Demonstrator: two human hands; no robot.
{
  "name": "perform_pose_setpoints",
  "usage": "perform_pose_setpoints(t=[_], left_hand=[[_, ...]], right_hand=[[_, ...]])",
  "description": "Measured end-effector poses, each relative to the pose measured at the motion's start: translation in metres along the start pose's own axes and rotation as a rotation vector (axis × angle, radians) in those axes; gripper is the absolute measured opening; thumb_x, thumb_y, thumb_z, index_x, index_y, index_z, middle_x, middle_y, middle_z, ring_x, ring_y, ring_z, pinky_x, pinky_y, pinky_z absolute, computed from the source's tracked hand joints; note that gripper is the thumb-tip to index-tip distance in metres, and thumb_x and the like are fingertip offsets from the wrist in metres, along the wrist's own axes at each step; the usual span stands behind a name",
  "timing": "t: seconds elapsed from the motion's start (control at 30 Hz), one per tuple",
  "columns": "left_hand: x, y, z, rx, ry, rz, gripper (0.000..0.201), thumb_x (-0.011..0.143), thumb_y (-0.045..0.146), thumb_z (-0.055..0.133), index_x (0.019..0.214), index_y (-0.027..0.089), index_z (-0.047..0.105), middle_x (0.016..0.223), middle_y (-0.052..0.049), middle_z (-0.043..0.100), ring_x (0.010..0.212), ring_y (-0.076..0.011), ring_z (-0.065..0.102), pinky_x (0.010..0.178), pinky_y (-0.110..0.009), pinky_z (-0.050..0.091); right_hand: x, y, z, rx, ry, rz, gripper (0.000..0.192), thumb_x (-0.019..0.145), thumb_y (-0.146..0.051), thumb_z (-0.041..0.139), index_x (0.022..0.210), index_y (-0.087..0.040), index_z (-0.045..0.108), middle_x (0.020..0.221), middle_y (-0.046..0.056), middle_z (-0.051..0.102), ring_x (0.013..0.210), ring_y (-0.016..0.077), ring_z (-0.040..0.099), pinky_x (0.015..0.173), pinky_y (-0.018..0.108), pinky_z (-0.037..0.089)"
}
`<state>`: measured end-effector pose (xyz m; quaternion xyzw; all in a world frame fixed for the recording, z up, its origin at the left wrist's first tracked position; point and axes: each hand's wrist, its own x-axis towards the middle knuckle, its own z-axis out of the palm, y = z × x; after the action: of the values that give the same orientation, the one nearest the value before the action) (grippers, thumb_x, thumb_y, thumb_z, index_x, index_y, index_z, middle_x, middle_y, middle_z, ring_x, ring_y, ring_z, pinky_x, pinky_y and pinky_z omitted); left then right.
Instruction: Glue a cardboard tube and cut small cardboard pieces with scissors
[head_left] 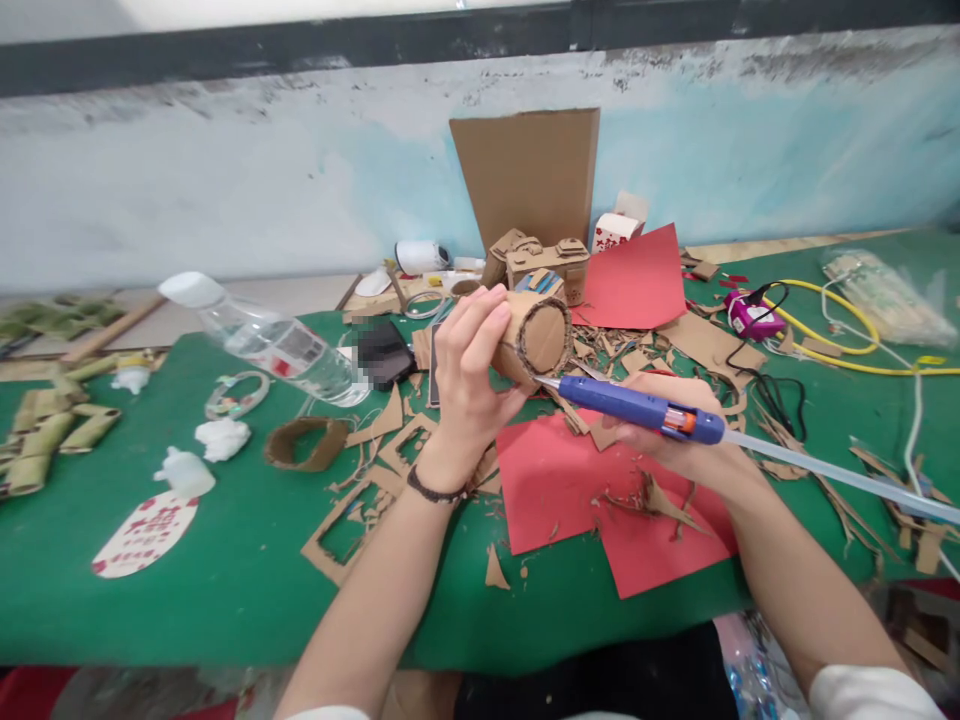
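1. Throughout: cardboard scraps [391, 415], uncounted, crowding the middle of the green table [240, 600].
2. Clear bag [919, 315], one, at three o'clock, holding pale sticks [874, 290]; bottle [289, 342], one, at nine o'clock, contents unclear.
3. Red sheets [634, 285], three: one at two o'clock, two around six.
4. Cardboard drum [545, 335], one, at dial-centre, clamped in the left hand [471, 355].
5. Glue gun [626, 404], one, gripped by the right hand [679, 460], nozzle [549, 382] at the drum's six-o'clock edge.

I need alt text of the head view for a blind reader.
The left hand holds a brown, drum-shaped cardboard piece while the right hand points a blue glue gun at its rim. Brown cardboard scraps and red paper sheets lie on the green table.
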<state>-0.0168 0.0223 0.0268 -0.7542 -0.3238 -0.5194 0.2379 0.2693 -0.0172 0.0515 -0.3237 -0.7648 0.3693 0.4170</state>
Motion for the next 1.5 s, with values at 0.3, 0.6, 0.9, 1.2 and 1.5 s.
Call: perform_pose_setpoints(t=[0.3, 0.6, 0.9, 1.2, 1.5], left_hand=[[0.002, 0.000, -0.001, 0.013, 0.027, -0.020, 0.087, 0.101, 0.049, 0.077, 0.173, 0.032, 0.031, 0.162, -0.017, 0.058, 0.153, -0.0360, 0.060, 0.127, -0.059, 0.053], [0.000, 0.008, 0.001, 0.001, -0.066, 0.020, 0.081, 0.106, 0.046, 0.071, 0.174, 0.033, 0.030, 0.161, -0.018, 0.062, 0.155, -0.0367, 0.060, 0.127, -0.063, 0.052], [0.000, 0.011, -0.002, -0.055, -0.085, 0.033, 0.084, 0.104, 0.031, 0.075, 0.176, 0.032, 0.032, 0.162, -0.017, 0.063, 0.159, -0.0357, 0.056, 0.132, -0.063, 0.049], [0.001, 0.019, -0.001, -0.013, -0.134, 0.021, 0.079, 0.108, 0.044, 0.070, 0.175, 0.034, 0.030, 0.160, -0.017, 0.065, 0.157, -0.0352, 0.059, 0.130, -0.064, 0.051], [0.003, 0.018, 0.002, -0.007, -0.103, 0.073, 0.071, 0.110, 0.037, 0.066, 0.173, 0.032, 0.034, 0.155, -0.016, 0.070, 0.155, -0.0329, 0.061, 0.130, -0.062, 0.053]], right_hand=[[0.002, -0.003, -0.001, 0.011, -0.003, 0.038, 0.036, 0.098, -0.060, 0.081, 0.105, -0.025, 0.083, 0.091, 0.003, 0.079, 0.076, 0.0187, 0.070, 0.068, 0.031, 0.055], [0.004, 0.003, -0.003, -0.050, 0.022, -0.042, 0.040, 0.100, -0.060, 0.079, 0.083, -0.024, 0.072, 0.084, 0.003, 0.069, 0.077, 0.0223, 0.064, 0.072, 0.038, 0.048], [0.002, 0.001, -0.003, -0.052, 0.060, -0.017, 0.043, 0.098, -0.060, 0.082, 0.079, -0.024, 0.071, 0.080, 0.002, 0.065, 0.071, 0.0193, 0.061, 0.067, 0.036, 0.043], [0.006, -0.005, -0.001, -0.097, 0.174, -0.020, 0.057, 0.094, -0.074, 0.079, 0.070, -0.027, 0.057, 0.070, 0.000, 0.055, 0.065, 0.0190, 0.050, 0.061, 0.036, 0.039], [-0.006, 0.020, 0.004, -0.065, 0.351, 0.047, 0.047, 0.094, -0.068, 0.081, 0.077, -0.030, 0.059, 0.068, -0.001, 0.053, 0.063, 0.0203, 0.049, 0.060, 0.036, 0.047]])
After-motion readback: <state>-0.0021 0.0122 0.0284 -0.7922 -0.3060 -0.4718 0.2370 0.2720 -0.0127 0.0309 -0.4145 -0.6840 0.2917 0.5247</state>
